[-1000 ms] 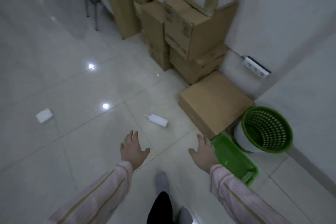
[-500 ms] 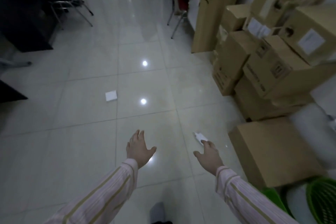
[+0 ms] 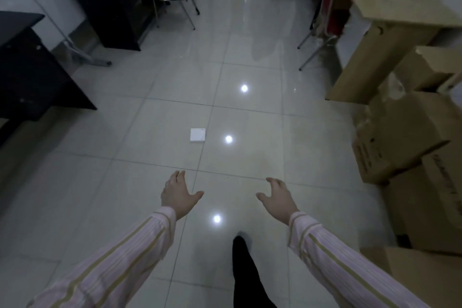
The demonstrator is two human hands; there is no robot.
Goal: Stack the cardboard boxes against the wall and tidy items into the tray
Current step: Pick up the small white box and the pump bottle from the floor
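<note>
A small white square box (image 3: 197, 135) lies on the glossy tiled floor ahead of me, beyond both hands. My left hand (image 3: 178, 192) is held out over the floor, fingers apart and holding nothing. My right hand (image 3: 277, 197) is out beside it, also open and holding nothing. Stacked cardboard boxes (image 3: 397, 137) stand along the right edge, with another box top (image 3: 415, 272) at the lower right. The green tray and the white bottle are out of view.
A wooden desk (image 3: 390, 10) stands at the upper right with a red chair (image 3: 325, 15) by it. Dark desks (image 3: 32, 77) line the left side, a metal-legged chair (image 3: 175, 0) behind. My dark trouser leg (image 3: 246, 272) shows at the bottom.
My view has swung left, away from the wall, basket and tray. The white bottle has left the frame and the white square box is now ahead, nearer the centre. Both hands stay open.
</note>
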